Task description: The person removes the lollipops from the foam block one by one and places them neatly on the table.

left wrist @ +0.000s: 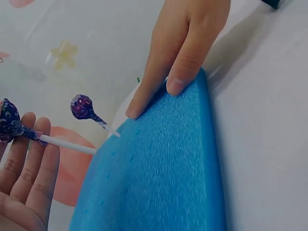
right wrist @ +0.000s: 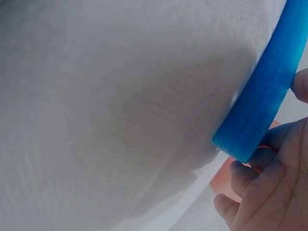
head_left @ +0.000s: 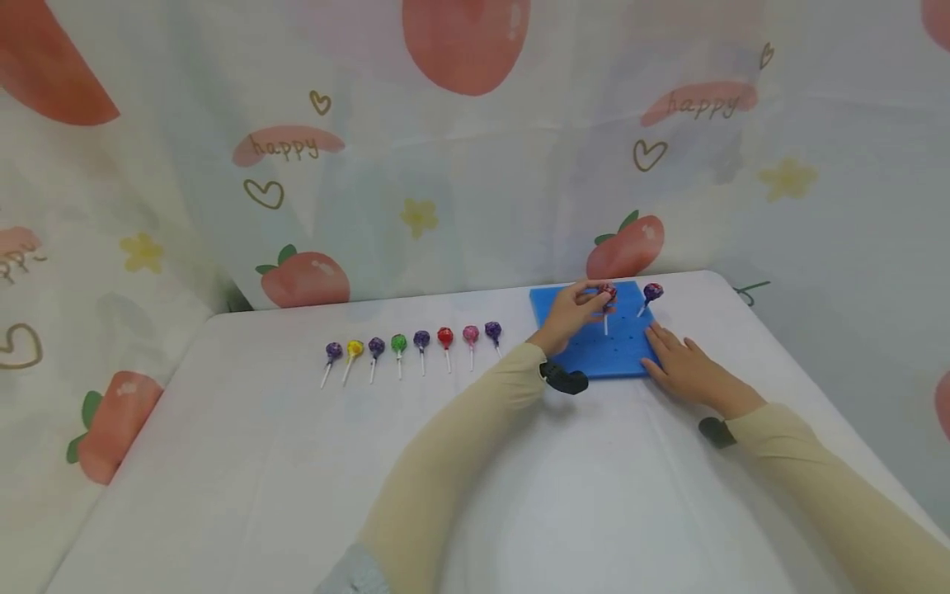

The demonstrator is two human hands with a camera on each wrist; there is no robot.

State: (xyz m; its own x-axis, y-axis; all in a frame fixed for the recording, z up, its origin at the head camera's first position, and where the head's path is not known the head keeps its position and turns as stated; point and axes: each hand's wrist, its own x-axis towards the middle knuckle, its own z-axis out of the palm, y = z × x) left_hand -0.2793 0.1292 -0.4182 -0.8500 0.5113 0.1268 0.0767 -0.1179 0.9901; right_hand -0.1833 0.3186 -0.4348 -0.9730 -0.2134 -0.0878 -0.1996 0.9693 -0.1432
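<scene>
My left hand (head_left: pixel 570 318) pinches a lollipop (left wrist: pixel 9 122) by its wrapped, patterned candy end. Its white stick (left wrist: pixel 72 145) points down, and its tip meets the top of a blue foam board (head_left: pixel 594 355) in the left wrist view. A purple lollipop (head_left: pixel 653 291) stands tilted in the board near the far right corner, stick down. Straight fingers of my right hand (head_left: pixel 686 371) rest on the board's right edge, with the thumb on its top. From the right wrist, the board's side (right wrist: pixel 262 101) shows with the fingers beside its corner.
Several wrapped lollipops lie in a row left of the board, from a purple one (head_left: pixel 334 351) and a yellow one (head_left: pixel 355 348) to a pink one (head_left: pixel 471 333). Small holes dot the board. A patterned cloth (head_left: pixel 475 181) hangs behind the white table (head_left: pixel 297 478).
</scene>
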